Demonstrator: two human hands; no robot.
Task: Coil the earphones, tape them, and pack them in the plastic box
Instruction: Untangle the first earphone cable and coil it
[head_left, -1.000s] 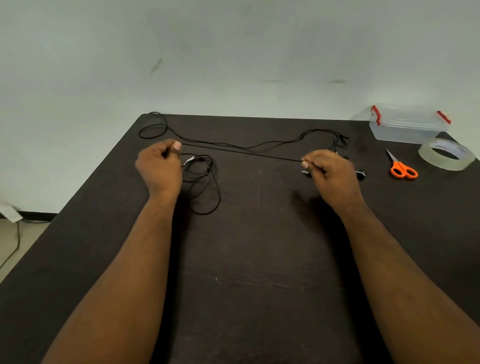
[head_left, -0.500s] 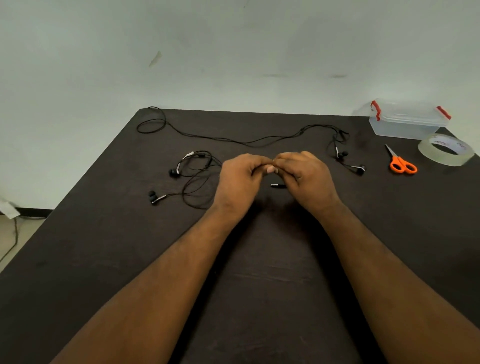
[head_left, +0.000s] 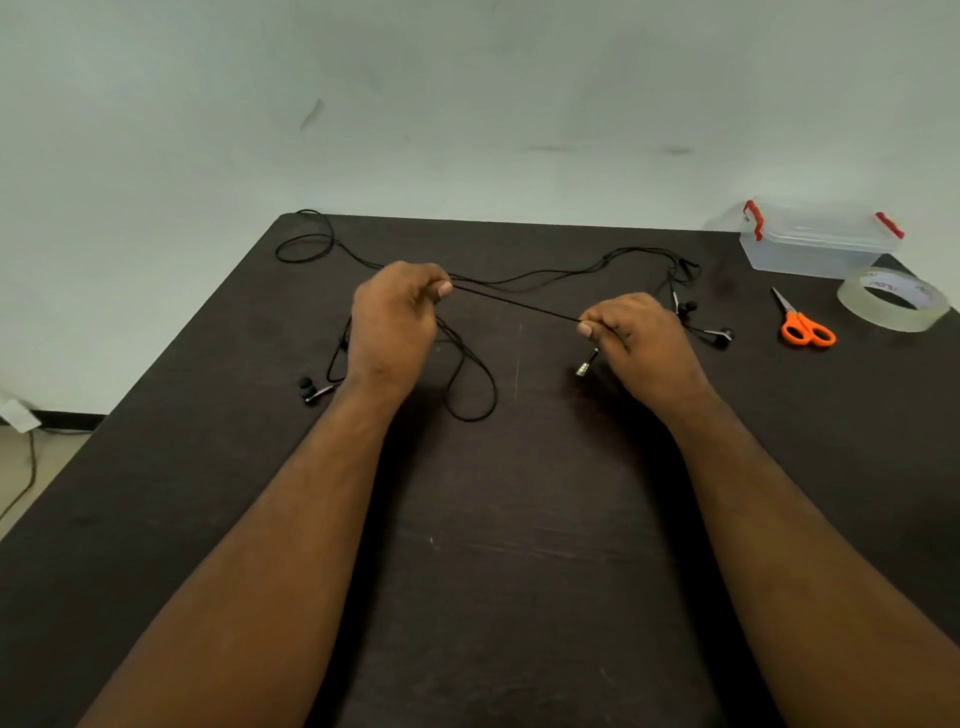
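two hands (head_left: 395, 322) (head_left: 641, 340), thin taut black earphone cord (head_left: 514, 305) between

Count on the desk (head_left: 519, 519):
- Earphone sets: two. One set of earphones (head_left: 470, 384) near the left edge, two earbuds visible; a second set (head_left: 519, 280) along the far edge, two earbuds visible towards the far right corner
- Plastic box (head_left: 815, 249): one, lidded, with two red clips, at the far right corner
- Tape roll (head_left: 891, 306): one, at the right edge
- Scissors (head_left: 802, 325): one pair, orange-handled
- Hands: two, left hand (head_left: 395, 322) and right hand (head_left: 644, 338)
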